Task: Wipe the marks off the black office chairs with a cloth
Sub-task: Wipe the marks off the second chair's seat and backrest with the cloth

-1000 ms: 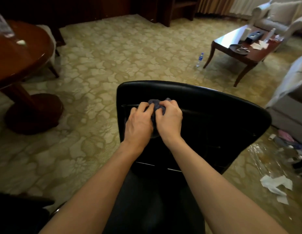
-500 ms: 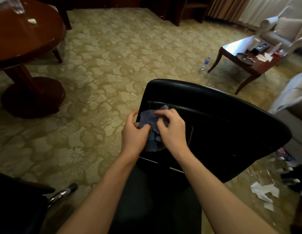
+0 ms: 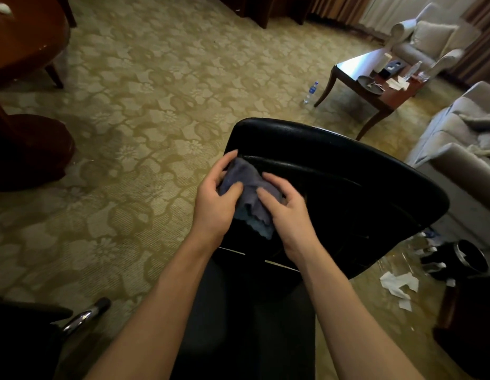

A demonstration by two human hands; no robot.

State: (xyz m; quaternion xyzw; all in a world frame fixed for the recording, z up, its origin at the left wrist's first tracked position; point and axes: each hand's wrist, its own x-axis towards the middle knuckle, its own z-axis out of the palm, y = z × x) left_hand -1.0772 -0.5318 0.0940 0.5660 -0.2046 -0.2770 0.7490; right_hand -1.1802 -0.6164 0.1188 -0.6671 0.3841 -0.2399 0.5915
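Cloth (image 3: 248, 193) now unfolded wider, pinched by left hand (image 3: 215, 204) and right hand (image 3: 286, 215), at chair (image 3: 348, 187) backrest nine o'clock; probably refolding before more wiping.

Chair back (image 3: 334, 171), frame centre: black leather-like cover, smooth, slight sheen along top edge. Cloth (image 3: 250, 193) on it: soft grey-blue fabric, matt, crumpled. Carpet (image 3: 156, 91): woven pile, matt, floral pattern. Round table (image 3: 24, 45), upper left: dark polished wood, glossy. Coffee table (image 3: 356, 68), upper right: glossy wood top. Chair leg (image 3: 86, 315), lower left: shiny chrome metal. Scraps (image 3: 400, 283), lower right: white crumpled paper.
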